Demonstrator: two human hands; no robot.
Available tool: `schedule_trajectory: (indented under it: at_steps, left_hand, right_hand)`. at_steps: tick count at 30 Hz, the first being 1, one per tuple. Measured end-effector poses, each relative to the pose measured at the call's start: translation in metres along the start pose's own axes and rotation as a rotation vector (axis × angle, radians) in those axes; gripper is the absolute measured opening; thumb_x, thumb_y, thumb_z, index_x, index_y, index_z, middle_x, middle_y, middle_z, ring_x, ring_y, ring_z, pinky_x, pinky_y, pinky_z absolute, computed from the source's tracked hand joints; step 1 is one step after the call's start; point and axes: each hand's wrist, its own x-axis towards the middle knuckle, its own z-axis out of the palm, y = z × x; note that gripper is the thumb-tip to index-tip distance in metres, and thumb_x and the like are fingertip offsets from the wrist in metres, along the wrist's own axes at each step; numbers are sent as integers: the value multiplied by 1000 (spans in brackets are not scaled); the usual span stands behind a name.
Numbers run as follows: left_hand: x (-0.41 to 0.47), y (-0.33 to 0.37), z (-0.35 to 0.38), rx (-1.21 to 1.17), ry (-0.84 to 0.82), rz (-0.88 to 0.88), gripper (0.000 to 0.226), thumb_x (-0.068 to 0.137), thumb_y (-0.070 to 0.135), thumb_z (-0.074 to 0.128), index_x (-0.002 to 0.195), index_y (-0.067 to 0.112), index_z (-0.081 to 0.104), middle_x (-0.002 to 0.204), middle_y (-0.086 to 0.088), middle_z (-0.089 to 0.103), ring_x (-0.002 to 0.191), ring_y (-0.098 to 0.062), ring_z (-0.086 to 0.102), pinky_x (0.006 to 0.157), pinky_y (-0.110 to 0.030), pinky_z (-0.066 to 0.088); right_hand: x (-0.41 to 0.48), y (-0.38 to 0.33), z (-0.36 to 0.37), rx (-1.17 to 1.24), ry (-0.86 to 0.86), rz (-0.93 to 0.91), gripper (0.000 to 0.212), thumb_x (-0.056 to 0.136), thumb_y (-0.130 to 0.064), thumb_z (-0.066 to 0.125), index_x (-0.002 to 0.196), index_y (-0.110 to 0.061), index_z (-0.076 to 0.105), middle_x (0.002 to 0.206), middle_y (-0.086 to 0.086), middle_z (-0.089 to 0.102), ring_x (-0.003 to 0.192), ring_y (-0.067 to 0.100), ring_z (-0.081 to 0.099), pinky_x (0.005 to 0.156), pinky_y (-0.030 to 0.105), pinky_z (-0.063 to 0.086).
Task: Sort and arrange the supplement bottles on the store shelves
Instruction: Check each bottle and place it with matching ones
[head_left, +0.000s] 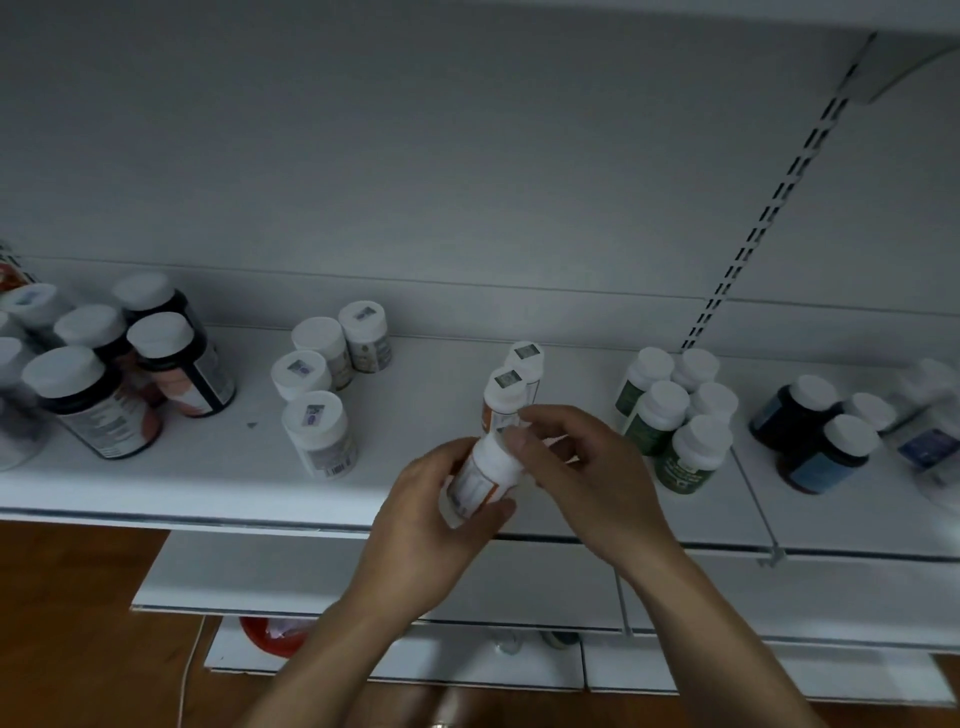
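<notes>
Your left hand (436, 525) curls round the orange-labelled bottle (478, 480) and holds it tilted just above the front lip of the shelf (208, 512), with the cap pointing away from you. Your right hand (582, 467) is curled, thumb against that cap. I cannot tell whether it pinches the cap or something else.

Just behind the cap stand two matching bottles (501, 397), one behind the other. To their left is a bare stretch of shelf, then four white bottles (317, 431) loosely grouped. Past another gap are the dark bottles (171, 364), crowded at the far left.

On your right, the green-labelled bottles (665, 418) stand packed near your wrist, with the blue-labelled bottles (810, 434) beyond them. The slotted upright (769, 208) rises behind them.

The held bottle is white with a white cap, an orange band and a pale printed panel.
</notes>
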Motion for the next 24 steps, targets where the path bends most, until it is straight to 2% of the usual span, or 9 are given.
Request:
schedule_trajectory:
  at_steps: [3, 5, 7, 9, 12, 16, 19, 22, 24]
  left_hand:
    - [-2, -12, 1, -94, 50, -138, 39, 81, 28, 77, 107, 45, 55, 102, 33, 63, 97, 8, 59, 78, -10, 45]
    - [-3, -20, 3, -137, 70, -212, 39, 82, 26, 77, 107, 44, 54, 100, 33, 63, 96, 11, 59, 80, -19, 48]
    - [-5, -26, 3, -163, 80, -256, 40, 82, 25, 77, 110, 42, 53, 100, 32, 64, 97, 10, 59, 84, -28, 52]
    - [-5, -29, 3, -167, 94, -275, 42, 81, 26, 77, 111, 42, 53, 101, 31, 64, 97, 8, 60, 87, -33, 53]
    - [-5, -32, 2, -160, 101, -281, 43, 80, 26, 77, 111, 43, 53, 105, 27, 65, 98, 7, 61, 88, -35, 53]
    - [-3, -36, 3, -172, 110, -272, 44, 80, 25, 77, 115, 38, 53, 109, 22, 66, 102, 4, 61, 90, -35, 52]
    - [3, -39, 2, -176, 112, -261, 46, 80, 24, 78, 117, 35, 54, 112, 20, 65, 104, 2, 61, 91, -31, 51]
    - [21, -40, 3, -157, 132, -223, 46, 78, 21, 79, 114, 34, 54, 117, 11, 62, 105, -6, 61, 92, -28, 49]
    - [42, -38, 6, -146, 146, -195, 44, 77, 15, 79, 108, 35, 54, 112, 9, 60, 101, -10, 60, 86, -19, 46]
  right_hand:
    - [24, 18, 6, -155, 98, 38, 33, 83, -52, 67, 109, -32, 65, 102, -18, 65, 74, 0, 60, 73, 20, 46]
    - [38, 29, 11, -298, 135, 73, 44, 82, -57, 65, 116, -29, 60, 114, -14, 60, 80, 1, 60, 79, 26, 47]
    - [49, 37, 18, -379, 130, 109, 56, 79, -63, 64, 122, -28, 56, 122, -11, 58, 96, 10, 62, 85, 29, 46]
    - [55, 40, 25, -424, 108, 137, 62, 77, -66, 64, 124, -27, 54, 125, -9, 57, 108, 15, 60, 83, 28, 42]
    - [60, 42, 35, -438, 95, 147, 60, 77, -67, 65, 120, -27, 56, 120, -7, 59, 107, 17, 60, 78, 27, 37]
    - [62, 46, 40, -446, 112, 104, 48, 80, -64, 63, 109, -27, 59, 107, -6, 63, 98, 17, 61, 77, 30, 45]
    - [56, 46, 36, -400, 114, 94, 42, 81, -63, 64, 106, -29, 59, 104, -10, 63, 91, 12, 59, 78, 30, 46]
    - [43, 45, 24, -327, 111, 109, 38, 78, -63, 66, 105, -38, 56, 102, -20, 60, 83, 4, 58, 78, 28, 47]
    - [32, 44, 17, -284, 106, 114, 34, 78, -58, 69, 103, -42, 53, 98, -24, 57, 78, -2, 57, 73, 23, 45]
